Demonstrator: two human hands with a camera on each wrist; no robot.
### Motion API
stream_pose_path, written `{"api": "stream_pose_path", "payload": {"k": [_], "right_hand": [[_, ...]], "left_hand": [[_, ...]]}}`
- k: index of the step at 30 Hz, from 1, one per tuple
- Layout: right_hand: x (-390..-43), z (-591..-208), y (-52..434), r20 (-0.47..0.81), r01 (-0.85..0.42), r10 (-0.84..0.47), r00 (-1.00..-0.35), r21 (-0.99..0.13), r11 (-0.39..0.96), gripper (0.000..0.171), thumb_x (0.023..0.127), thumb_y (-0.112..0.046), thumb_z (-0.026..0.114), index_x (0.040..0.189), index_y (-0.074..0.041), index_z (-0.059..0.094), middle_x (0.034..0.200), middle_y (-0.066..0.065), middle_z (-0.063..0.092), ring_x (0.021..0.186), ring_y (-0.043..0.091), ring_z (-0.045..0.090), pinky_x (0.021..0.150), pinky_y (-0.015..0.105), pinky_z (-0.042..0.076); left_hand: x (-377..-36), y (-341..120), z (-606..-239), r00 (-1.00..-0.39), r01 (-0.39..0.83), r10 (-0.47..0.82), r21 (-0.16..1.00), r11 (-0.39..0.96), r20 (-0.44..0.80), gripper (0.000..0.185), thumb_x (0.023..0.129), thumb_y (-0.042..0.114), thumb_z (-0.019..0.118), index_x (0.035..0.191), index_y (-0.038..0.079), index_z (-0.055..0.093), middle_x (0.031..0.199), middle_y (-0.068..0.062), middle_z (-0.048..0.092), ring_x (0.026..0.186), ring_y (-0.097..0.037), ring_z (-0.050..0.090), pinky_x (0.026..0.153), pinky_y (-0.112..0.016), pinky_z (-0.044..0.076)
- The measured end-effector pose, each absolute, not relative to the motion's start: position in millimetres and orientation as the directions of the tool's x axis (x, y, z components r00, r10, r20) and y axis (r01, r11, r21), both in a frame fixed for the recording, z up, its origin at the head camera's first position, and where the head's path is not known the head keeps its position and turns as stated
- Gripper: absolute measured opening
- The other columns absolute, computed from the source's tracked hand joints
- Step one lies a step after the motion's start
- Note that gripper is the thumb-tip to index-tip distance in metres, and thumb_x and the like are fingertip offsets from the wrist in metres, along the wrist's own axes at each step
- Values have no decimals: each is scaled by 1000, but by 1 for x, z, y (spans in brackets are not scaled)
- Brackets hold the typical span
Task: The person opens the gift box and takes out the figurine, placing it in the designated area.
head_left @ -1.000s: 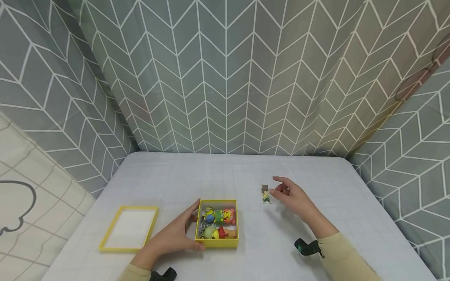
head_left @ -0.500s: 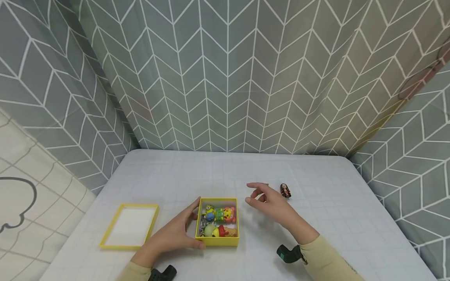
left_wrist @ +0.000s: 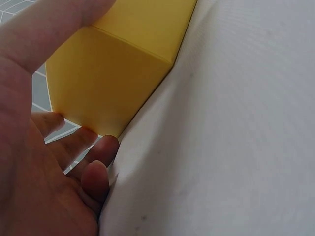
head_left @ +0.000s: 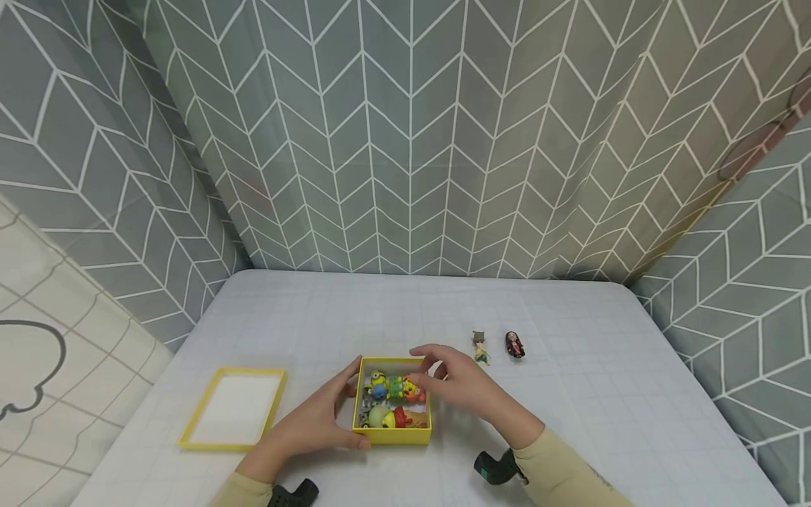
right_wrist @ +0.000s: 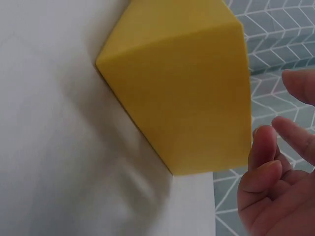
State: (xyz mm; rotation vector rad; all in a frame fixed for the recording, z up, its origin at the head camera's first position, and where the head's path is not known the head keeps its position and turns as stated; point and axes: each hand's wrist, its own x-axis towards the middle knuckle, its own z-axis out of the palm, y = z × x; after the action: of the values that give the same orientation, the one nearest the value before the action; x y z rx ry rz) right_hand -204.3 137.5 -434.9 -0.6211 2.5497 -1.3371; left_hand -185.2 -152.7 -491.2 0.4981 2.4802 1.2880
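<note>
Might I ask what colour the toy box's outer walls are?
The box is yellow outside, clearest in the right wrist view.

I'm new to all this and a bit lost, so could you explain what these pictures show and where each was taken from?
No machine is doing the work here; a person is, with bare hands. The wide view comes from a camera worn on the head, looking forward and down. The two closer views come from cameras on the wrists, one for each hand. On the pale table sits an open yellow box with small colourful toys inside. To its left lies a shallow yellow-rimmed piece, perhaps its lid; to its right, farther back, are a brown-topped figure and a dark-haired one. The left hand grips the box's left side. The right hand reaches over the box's right edge, thumb and forefinger apart, with nothing visibly held.
</note>
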Motion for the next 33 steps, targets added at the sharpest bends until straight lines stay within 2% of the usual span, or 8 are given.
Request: {"api": "stream_pose_path", "payload": {"k": [5,7,12,16,21,33], "right_hand": [[-203,-436,128,14,-325,-489,-872,-764,558,46,94,-38,67,134,-16,60,104,-1,60,73,14,56,58,28,48],[-202,-436,125,4,-345,-501,-866,-730,590,47,94,-38,67,135,-16,59,107,0,60,76,14,56,62,28,50],[-200,-437,119,-3,-395,-526,-851,-657,642,48,93,-37,69,133,-13,60,119,1,61,98,14,57,83,34,50],[-199,-440,114,5,-429,-533,-846,-599,676,46,91,-35,71,131,-14,63,116,1,61,95,12,56,82,34,50],[-197,-443,109,16,-490,-548,-836,-471,734,42,90,-31,72,129,-16,64,118,0,60,104,12,56,90,34,50],[-190,-433,91,-47,-481,-499,-866,-199,854,40,86,-22,77,125,-19,66,115,4,64,94,21,59,75,35,52]], "left_hand": [[-185,-153,-492,-892,157,438,834,529,-110,134,57,52,93,160,26,13,154,3,32,131,-20,42,110,-48,32],[-185,-153,-492,-892,154,438,838,523,-110,133,58,51,93,160,26,13,154,2,32,131,-21,42,110,-48,33],[-184,-153,-492,-892,157,440,839,521,-107,131,59,51,93,160,25,13,154,0,33,130,-22,42,108,-48,35],[-184,-153,-492,-892,163,440,834,527,-104,131,59,51,92,160,25,12,153,1,33,129,-21,43,108,-48,35],[-184,-153,-492,-893,162,437,832,530,-105,130,60,51,92,160,25,13,154,1,32,128,-20,43,108,-47,36],[-183,-153,-492,-893,175,440,834,523,-89,129,61,49,93,160,25,14,154,1,32,126,-19,44,107,-47,37]]}}
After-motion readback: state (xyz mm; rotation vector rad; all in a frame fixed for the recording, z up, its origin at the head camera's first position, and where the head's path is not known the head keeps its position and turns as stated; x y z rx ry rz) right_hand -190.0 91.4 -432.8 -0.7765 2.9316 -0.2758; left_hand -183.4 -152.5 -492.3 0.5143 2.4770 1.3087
